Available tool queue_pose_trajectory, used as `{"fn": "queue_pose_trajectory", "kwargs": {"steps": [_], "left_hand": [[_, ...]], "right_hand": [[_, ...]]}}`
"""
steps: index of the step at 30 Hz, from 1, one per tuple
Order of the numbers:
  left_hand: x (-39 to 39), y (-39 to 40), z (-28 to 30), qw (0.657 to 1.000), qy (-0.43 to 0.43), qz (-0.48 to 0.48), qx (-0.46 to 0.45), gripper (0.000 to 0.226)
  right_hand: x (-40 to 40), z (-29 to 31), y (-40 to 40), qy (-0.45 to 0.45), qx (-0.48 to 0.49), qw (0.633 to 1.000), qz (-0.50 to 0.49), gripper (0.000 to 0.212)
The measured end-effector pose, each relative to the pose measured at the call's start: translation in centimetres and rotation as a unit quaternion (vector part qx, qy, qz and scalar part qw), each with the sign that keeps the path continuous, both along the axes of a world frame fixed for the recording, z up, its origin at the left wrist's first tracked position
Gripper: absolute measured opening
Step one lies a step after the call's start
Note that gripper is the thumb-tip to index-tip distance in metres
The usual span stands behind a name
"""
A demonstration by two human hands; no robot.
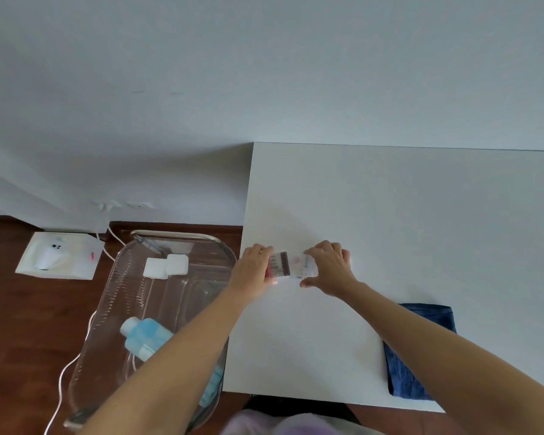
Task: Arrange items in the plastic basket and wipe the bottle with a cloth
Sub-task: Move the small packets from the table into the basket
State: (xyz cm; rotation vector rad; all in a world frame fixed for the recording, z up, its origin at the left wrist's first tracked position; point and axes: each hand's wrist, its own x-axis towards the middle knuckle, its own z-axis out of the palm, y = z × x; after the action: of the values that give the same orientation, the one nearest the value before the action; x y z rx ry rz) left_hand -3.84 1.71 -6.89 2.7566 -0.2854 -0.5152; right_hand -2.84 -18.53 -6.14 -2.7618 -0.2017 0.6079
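A small packet (291,265) with a dark red band and a white printed part lies near the left edge of the white table (421,221). My left hand (252,270) grips its left end and my right hand (330,267) grips its right end. A clear plastic basket (113,296) stands to the left of the table, lower down. Inside it lie a light blue bottle (145,337), partly hidden by my left forearm, and two white square pads (166,265). A folded blue cloth (409,372) lies at the table's front edge, partly under my right forearm.
A white box (60,255) rests on the dark wooden floor by the wall. White cables (76,359) run from wall sockets (123,205) along the basket's left side. The pale wall stands right behind the table.
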Motion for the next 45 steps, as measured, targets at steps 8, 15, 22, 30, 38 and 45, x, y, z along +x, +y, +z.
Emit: {"fn": "queue_pose_trajectory", "kwargs": {"steps": [8, 15, 22, 30, 38, 45], "left_hand": [[-1.0, 0.0, 0.3, 0.994, 0.022, 0.092, -0.063, 0.059], [-3.6, 2.2, 0.9, 0.954, 0.013, 0.227, -0.195, 0.029], [-6.5, 7.6, 1.9, 0.819, -0.022, 0.453, -0.350, 0.024], [-7.5, 13.6, -1.7, 0.625, 0.043, 0.640, -0.444, 0.027], [-5.6, 15.4, -6.1, 0.550, 0.138, 0.674, -0.474, 0.027], [-3.5, 16.5, -8.6, 0.555, 0.184, 0.691, -0.425, 0.028]], "right_hand": [[-0.4, 0.9, 0.8, -0.022, 0.026, 0.999, 0.008, 0.069], [-0.5, 1.4, 2.7, -0.031, 0.078, 0.996, -0.027, 0.051], [-0.4, 2.1, 5.9, -0.008, 0.111, 0.992, -0.055, 0.035], [-2.5, 3.8, 15.0, 0.041, 0.234, 0.968, -0.078, 0.027], [-2.5, 0.4, 22.1, 0.112, 0.183, 0.969, -0.120, 0.034], [-1.4, -3.2, 25.3, 0.159, 0.104, 0.973, -0.134, 0.057]]}}
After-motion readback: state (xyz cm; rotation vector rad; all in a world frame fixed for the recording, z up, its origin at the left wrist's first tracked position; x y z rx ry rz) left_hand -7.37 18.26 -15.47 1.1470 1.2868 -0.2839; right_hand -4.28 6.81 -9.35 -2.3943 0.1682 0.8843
